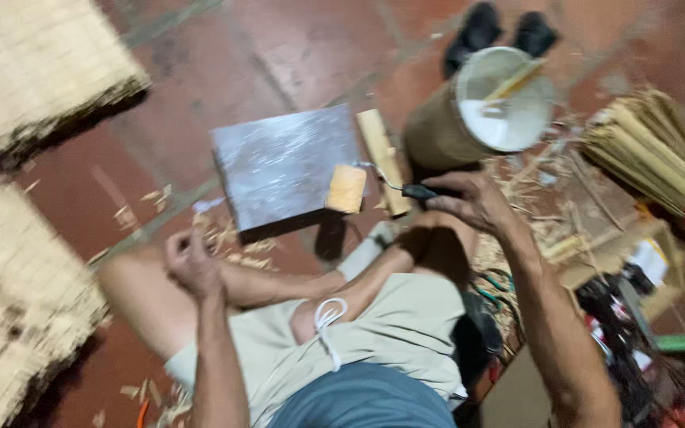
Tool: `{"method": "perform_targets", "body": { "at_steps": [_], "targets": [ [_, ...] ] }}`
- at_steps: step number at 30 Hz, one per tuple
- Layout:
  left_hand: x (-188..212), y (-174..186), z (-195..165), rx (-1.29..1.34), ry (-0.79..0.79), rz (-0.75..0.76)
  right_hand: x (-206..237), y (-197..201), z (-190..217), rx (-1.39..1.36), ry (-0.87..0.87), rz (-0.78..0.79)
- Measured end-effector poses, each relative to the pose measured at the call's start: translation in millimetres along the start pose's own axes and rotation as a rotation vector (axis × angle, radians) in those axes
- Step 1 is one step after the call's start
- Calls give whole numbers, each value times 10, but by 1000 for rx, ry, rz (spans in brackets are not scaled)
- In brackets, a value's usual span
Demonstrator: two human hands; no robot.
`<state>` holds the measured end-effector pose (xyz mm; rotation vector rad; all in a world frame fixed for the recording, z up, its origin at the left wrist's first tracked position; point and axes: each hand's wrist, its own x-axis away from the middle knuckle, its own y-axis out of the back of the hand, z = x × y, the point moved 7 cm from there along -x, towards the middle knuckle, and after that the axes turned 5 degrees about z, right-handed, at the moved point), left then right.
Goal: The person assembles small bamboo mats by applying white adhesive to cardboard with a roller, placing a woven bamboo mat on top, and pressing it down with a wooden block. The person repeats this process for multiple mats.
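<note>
Seated person, legs crossed on a red tiled floor (279,47), camera looking down, frame motion-blurred. Right hand (473,202) grips the dark handle of a small paint roller (348,188), fingers wrapped tight around the handle. Roller's overall long axis runs roughly left-right in frame: handle at the hand, thin wire frame arcing left, orange-tan roller sleeve at the far left end. So it points left, away from the hand, toward the grey board (283,162). Sleeve's own axis is close to vertical in frame, roughly crosswise to the handle. Sleeve sits at the board's right edge, overlapping it; contact or just above, cannot tell through the blur. Board lies flat on the floor ahead of the knees, slightly rotated, surface streaked whitish. Short bamboo piece (384,158) lies just right of the board, long axis running top to bottom with a slight tilt; the wire frame crosses over it. Left hand (192,261) rests near the left knee, fingers curled in loosely; whether it holds anything, cannot tell. Beyond the right hand: a bucket (469,111) with white liquid inside and a stick (514,79) leaning across its rim. Bundle of bamboo strips (652,150) at far right, woven mats (33,67) at left top and left bottom, shavings scattered on the floor around the board and legs.
</note>
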<state>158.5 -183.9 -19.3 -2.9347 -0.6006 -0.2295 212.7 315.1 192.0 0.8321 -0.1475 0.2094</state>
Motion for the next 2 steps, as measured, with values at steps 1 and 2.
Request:
{"method": "perform_targets", "body": {
  "at_steps": [1, 2],
  "targets": [
    [45, -4, -17, -31, 15, -25, 287, 127, -129, -58, -15, -121],
    [65, 13, -48, -64, 27, -58, 556, 232, -247, -119, -20, -238]
  ]
}}
